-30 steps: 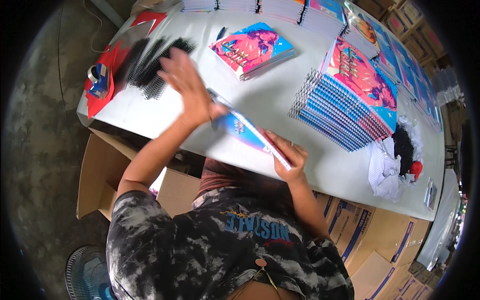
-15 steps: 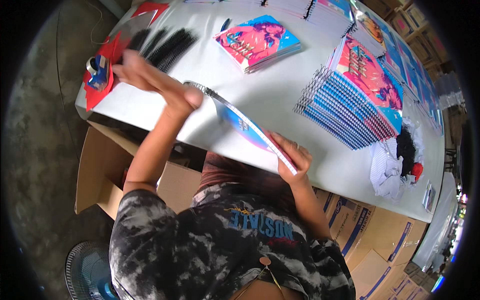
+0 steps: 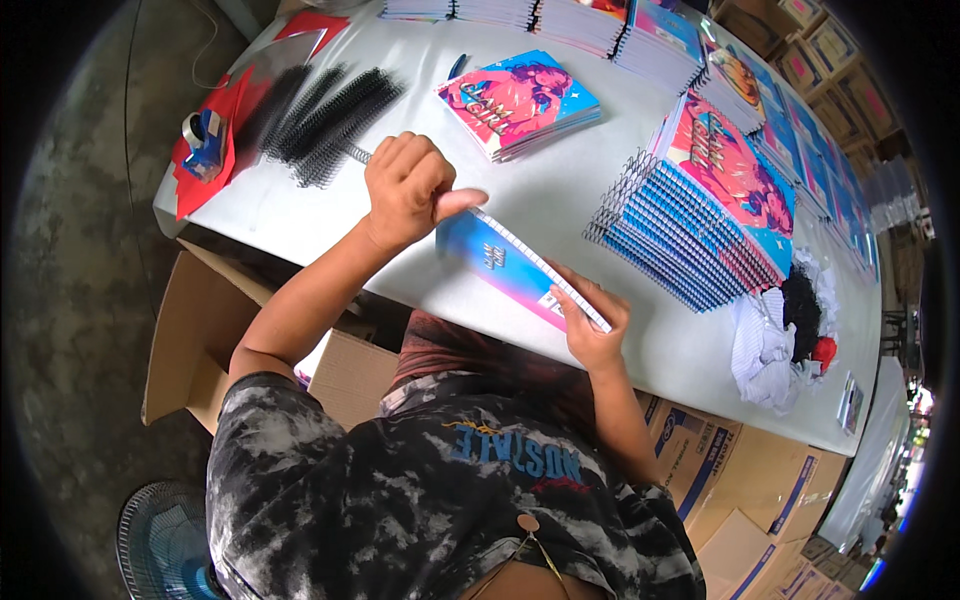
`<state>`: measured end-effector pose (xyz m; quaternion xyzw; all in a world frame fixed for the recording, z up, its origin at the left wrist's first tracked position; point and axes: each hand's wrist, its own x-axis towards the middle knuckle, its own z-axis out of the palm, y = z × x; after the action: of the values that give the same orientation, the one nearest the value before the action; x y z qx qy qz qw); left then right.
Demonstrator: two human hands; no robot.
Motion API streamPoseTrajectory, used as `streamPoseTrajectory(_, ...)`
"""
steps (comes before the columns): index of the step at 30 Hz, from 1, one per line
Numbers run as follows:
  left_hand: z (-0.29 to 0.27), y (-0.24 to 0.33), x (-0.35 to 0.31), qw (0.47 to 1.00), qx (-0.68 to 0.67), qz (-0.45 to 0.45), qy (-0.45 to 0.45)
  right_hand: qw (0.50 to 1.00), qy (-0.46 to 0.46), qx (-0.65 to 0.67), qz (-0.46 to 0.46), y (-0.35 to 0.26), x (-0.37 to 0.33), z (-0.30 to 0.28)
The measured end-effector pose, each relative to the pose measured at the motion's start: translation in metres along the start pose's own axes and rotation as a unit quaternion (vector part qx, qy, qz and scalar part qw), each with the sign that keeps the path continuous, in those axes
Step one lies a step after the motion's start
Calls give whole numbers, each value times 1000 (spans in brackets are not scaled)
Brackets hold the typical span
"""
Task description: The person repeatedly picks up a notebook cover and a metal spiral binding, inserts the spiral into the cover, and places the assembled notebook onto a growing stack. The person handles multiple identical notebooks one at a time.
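In my right hand is a thin notebook with a blue and pink cover, gripped near its right end with the punched edge facing up. My left hand is curled shut at the notebook's upper left end, thumb stretched along toward the punched edge. A bit of black spiral binding coil sticks out from the far side of that hand; the rest is hidden by the fingers. Beyond it lies a pile of loose black coils. A stack of unbound illustrated notebooks rests behind.
To the right stands a stack of coil-bound notebooks, with crumpled cloth beside it. A tape roll in a blue holder lies on red sheets. Cardboard boxes and a fan are below the table.
My left hand has moved right and nearer the notebook's end, its blurred, outstretched fingers now closed around the coil. The right hand still holds the notebook, whose cover faces me more.
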<state>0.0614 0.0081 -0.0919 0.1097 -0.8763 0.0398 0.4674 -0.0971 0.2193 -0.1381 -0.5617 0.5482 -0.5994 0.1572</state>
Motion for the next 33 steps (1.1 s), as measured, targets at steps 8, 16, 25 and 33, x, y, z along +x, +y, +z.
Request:
streamPoseTrajectory(8,46,6,-65,996,55,23,63,988,50,-87,-120,1,-6,7)
streamPoseTrajectory(16,59,-28,-70,996,-4,-6,92,985,36,-91,-142,1,-8,8)
streamPoseTrajectory(25,-9,11,12,999,36,4,22,987,39,-75,-138,5,-11,-1)
streamPoseTrajectory(33,10,3,6,994,15,72,75,994,32,-52,-94,2,-8,-1)
